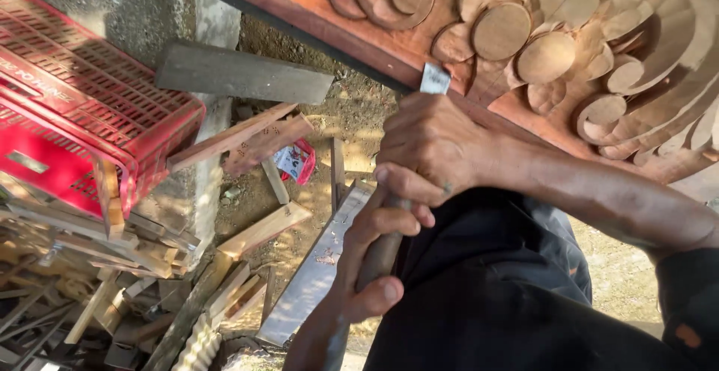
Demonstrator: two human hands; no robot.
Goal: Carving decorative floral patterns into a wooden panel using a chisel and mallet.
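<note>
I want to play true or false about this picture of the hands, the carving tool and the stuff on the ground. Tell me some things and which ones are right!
1. Both hands grip one chisel. True: the left hand wraps the wooden handle low down and the right hand holds it higher up.
2. The chisel's metal blade tip meets the edge of the carved wooden panel. True.
3. The plastic crate is blue. False: it is red.
4. The carved panel shows only straight lines. False: it has rounded discs and curling shapes.
5. Scrap wood pieces lie on the ground beside the crate. True.
</note>
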